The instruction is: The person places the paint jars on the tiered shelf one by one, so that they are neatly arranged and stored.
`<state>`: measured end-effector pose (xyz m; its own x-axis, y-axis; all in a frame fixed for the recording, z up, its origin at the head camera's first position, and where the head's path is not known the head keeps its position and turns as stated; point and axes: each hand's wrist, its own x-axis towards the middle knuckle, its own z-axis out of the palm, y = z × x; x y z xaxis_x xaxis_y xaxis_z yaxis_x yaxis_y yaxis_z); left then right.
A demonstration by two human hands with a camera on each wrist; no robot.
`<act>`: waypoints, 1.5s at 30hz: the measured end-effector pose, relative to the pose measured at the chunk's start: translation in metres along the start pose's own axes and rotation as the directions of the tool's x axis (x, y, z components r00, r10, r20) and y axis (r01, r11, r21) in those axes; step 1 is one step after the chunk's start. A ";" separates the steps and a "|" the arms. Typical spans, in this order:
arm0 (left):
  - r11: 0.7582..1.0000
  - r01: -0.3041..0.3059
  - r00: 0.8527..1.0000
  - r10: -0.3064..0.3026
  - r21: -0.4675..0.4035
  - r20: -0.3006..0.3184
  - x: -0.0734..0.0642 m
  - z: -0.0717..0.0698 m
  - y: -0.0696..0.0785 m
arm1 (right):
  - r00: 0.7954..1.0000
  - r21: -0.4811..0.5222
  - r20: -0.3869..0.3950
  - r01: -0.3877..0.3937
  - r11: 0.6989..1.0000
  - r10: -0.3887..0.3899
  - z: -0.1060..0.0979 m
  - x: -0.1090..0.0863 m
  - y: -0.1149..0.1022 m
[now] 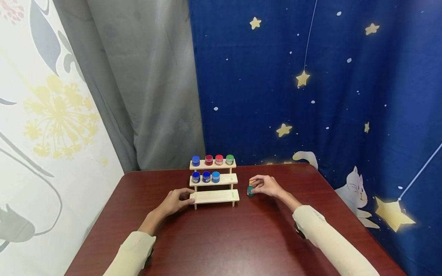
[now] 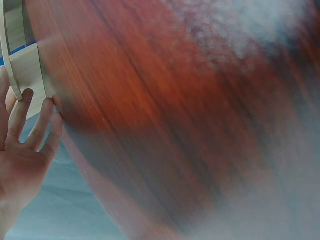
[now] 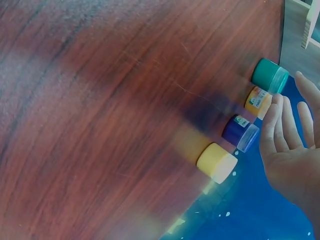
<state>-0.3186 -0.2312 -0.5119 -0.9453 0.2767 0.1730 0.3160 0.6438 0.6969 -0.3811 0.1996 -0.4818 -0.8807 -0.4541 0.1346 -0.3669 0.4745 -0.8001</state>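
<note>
A three-tier pale wooden rack point(image 1: 215, 196) stands on the table with small paint jars on its upper two tiers. My left hand point(image 1: 177, 201) holds the left end of its lowest tier, the thumb in front and fingers behind. To the right of the rack, my right hand point(image 1: 266, 186) hovers over a green paint jar point(image 1: 250, 191) and an orange-yellow jar point(image 1: 251, 183). In the right wrist view, the fingertips overlap the lid of the orange-yellow jar point(image 3: 258, 102). The thumb stands apart from the fingers, beside the green jar point(image 3: 269, 75).
A purple-blue jar point(image 3: 240, 133) and a yellow jar point(image 3: 216, 162) stand in line with the other two. Red, green and blue jars, such as the red one point(image 1: 208, 160), sit on the rack. The dark red table point(image 1: 221, 237) ends at curtains point(image 1: 162, 96).
</note>
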 end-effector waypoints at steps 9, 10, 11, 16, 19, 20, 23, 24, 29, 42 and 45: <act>1.000 -0.015 1.000 0.015 -0.006 0.004 0.002 0.001 0.002 | 1.000 -0.002 0.018 -0.022 1.000 0.022 0.004 -0.004 0.009; 1.000 -0.017 1.000 0.017 -0.006 0.004 0.002 0.001 0.002 | 1.000 0.008 0.024 -0.016 1.000 0.016 0.004 -0.004 0.010; 1.000 -0.018 1.000 0.018 -0.009 0.004 0.002 0.001 0.002 | 1.000 0.010 0.025 -0.014 1.000 0.013 0.005 -0.005 0.010; 1.000 -0.019 1.000 0.019 -0.019 0.002 0.003 0.001 0.003 | 1.000 -0.007 0.012 -0.029 1.000 0.029 0.006 -0.006 0.012; 1.000 -0.014 1.000 0.014 -0.021 0.006 0.003 0.001 0.004 | 0.998 0.003 0.006 -0.061 0.998 0.061 0.007 -0.007 0.013; 1.000 -0.014 1.000 0.014 -0.020 0.006 0.003 0.002 0.004 | 0.998 0.015 0.007 -0.069 0.998 0.069 0.008 -0.007 0.013; 1.000 -0.006 1.000 0.006 -0.015 0.011 0.003 0.002 0.003 | 0.997 0.046 0.013 -0.073 0.996 0.073 0.010 -0.008 0.013; 1.000 -0.005 1.000 0.005 -0.014 0.012 0.003 0.002 0.003 | 0.997 0.053 0.014 -0.077 0.996 0.076 0.011 -0.009 0.014; 1.000 -0.003 1.000 0.003 -0.008 0.017 0.004 0.002 0.001 | 0.996 0.055 0.019 -0.094 0.994 0.093 0.015 -0.010 0.013; 1.000 0.021 1.000 -0.021 -0.002 0.001 0.001 0.001 0.000 | 0.997 0.078 0.045 -0.065 0.995 0.062 0.014 -0.011 0.013; 1.000 0.010 1.000 -0.010 0.002 0.003 0.001 0.001 -0.001 | 0.999 0.058 0.042 -0.035 0.998 0.033 0.012 -0.009 0.010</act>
<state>-0.3192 -0.2310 -0.5126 -0.9480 0.2727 0.1639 0.3069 0.6479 0.6972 -0.3734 0.1996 -0.4976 -0.8789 -0.4696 0.0839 -0.3179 0.4454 -0.8370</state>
